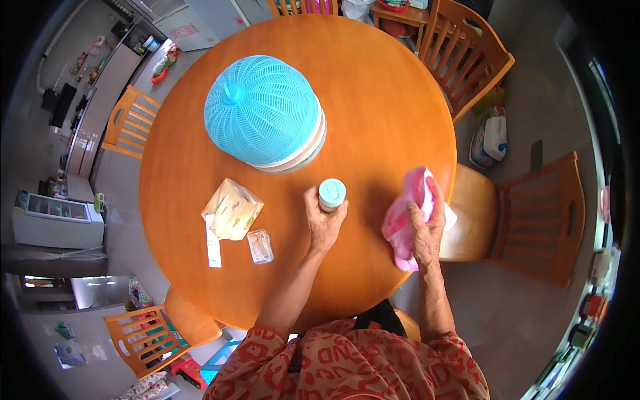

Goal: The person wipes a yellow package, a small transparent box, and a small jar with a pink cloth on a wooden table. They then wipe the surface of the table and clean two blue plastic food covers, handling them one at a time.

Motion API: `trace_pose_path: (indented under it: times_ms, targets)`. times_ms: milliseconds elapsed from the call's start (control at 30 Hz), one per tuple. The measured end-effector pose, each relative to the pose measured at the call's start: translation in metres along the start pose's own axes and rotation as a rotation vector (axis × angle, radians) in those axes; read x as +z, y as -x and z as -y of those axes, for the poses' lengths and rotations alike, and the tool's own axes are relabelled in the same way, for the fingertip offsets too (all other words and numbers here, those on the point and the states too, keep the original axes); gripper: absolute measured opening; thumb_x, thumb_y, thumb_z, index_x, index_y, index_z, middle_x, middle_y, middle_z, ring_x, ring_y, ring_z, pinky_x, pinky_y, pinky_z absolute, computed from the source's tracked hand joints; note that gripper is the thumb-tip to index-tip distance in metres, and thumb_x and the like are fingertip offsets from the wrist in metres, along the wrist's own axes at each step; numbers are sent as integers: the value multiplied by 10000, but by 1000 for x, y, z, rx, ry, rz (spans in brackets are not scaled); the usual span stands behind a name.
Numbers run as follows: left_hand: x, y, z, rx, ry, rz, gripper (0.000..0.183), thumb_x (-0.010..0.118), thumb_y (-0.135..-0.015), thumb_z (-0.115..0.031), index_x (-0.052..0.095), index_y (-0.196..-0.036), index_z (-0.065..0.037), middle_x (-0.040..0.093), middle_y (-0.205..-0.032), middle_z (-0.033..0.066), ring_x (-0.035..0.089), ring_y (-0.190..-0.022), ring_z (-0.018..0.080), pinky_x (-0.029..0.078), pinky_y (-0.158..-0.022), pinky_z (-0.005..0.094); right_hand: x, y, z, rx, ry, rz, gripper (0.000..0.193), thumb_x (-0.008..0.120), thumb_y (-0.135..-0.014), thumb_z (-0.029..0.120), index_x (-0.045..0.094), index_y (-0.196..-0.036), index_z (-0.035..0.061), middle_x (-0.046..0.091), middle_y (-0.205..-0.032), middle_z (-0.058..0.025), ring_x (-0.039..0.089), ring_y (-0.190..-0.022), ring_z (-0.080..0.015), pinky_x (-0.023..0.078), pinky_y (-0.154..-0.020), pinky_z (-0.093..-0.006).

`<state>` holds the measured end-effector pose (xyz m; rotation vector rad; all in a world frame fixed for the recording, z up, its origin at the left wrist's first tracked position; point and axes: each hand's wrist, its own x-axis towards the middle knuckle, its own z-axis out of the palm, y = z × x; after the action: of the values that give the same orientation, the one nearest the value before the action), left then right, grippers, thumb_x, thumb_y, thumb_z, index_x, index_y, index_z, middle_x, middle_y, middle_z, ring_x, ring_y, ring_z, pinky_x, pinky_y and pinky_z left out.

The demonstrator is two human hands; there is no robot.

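My left hand point(323, 223) is wrapped round a small cup with a pale blue lid point(332, 193), upright near the middle of the round wooden table point(373, 87). Over the table's right edge, my right hand point(428, 230) grips a pink and white cloth point(400, 230), which hangs in loose folds from the fingers. Left of the cup lie a yellowish tissue pack point(235, 210), a white remote control point(213, 248) partly under it, and a small clear plastic box point(260, 247).
A blue mesh food cover point(263, 110) stands at the table's far left. Wooden chairs surround the table, one close on the right point(537, 220) and another at the far right point(463, 57). A white and blue jug point(490, 140) stands on the floor.
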<state>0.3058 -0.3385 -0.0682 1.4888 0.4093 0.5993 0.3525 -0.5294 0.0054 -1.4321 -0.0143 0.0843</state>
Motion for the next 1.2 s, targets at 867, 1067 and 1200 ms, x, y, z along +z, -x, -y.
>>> trace_pose_path:
  times_ms: [867,1067,1200]
  targets:
    - [-132,135,-116,72,103,414,630,795,-709,-6,492,-1260,-45,579,-1161,58,561,-1063,150,482,-914,331,83,172,46,-439,183,607,239,748,-774,113,738,-1012,99,514,-1118,-112,507,-1102,-270,447,-901,-382]
    - [-158,138,-132,92,-66,501,553,844,-703,-92,540,-1162,-43,604,-1096,37,575,-1005,125,491,-879,307,79,209,54,-682,393,612,190,755,-770,132,739,-953,83,530,-1070,-85,515,-1020,-246,444,-856,-361]
    - [-162,149,-139,48,88,540,496,778,-733,-31,535,-1165,-47,600,-1089,40,576,-1010,134,484,-886,291,85,212,58,-420,191,495,150,706,-802,84,714,-950,57,569,-961,-90,571,-933,-223,461,-833,-331]
